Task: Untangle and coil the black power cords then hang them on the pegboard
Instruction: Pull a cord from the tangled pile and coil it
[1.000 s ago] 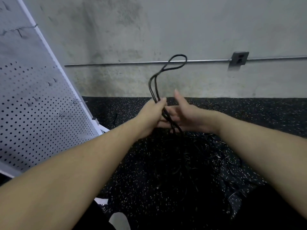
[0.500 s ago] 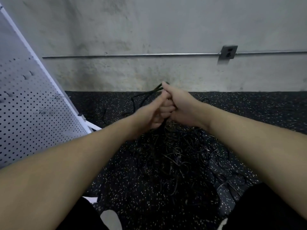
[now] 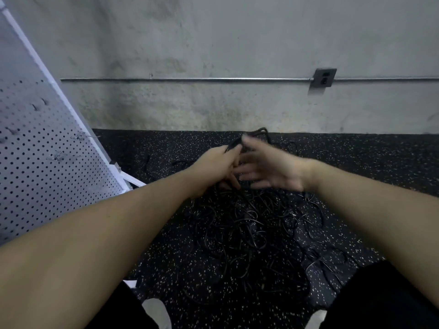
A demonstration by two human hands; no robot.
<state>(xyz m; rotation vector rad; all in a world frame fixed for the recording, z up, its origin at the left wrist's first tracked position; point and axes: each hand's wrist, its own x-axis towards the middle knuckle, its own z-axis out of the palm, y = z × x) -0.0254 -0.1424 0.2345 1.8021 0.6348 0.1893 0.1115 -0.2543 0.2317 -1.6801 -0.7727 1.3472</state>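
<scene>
While the person's two bare forearms reached forward over the floor, a grey concrete wall (image 3: 213, 43) closed off the far side of the scene. Along it ran a thin metal conduit (image 3: 190, 79) that met a grey outlet box (image 3: 323, 78) toward the right. A white pegboard (image 3: 40, 162) leaned at the left, its lower corner standing on the black speckled rubber floor (image 3: 380, 157), and a few small metal hooks (image 3: 57, 156) stuck out of its holes. Nothing lay between the hands and the board, though the forearms themselves covered much of the near floor.

The black power cords (image 3: 249, 224) lay in a loose, tangled heap on the floor, just below and in front of the hands, with thin strands looping over one another and a few glints along their jackets. Stray loops spread to the right of the heap. One bundle of cord (image 3: 257, 134) rose out of the pile and arched just beyond the fingertips.

The left hand (image 3: 213, 165) had its fingers curled around that raised bundle, gripping it above the heap. The right hand (image 3: 268, 167) was blurred; its fingers seemed spread and fairly straight, close beside the left hand, and whether they touched the cord could not be told.
</scene>
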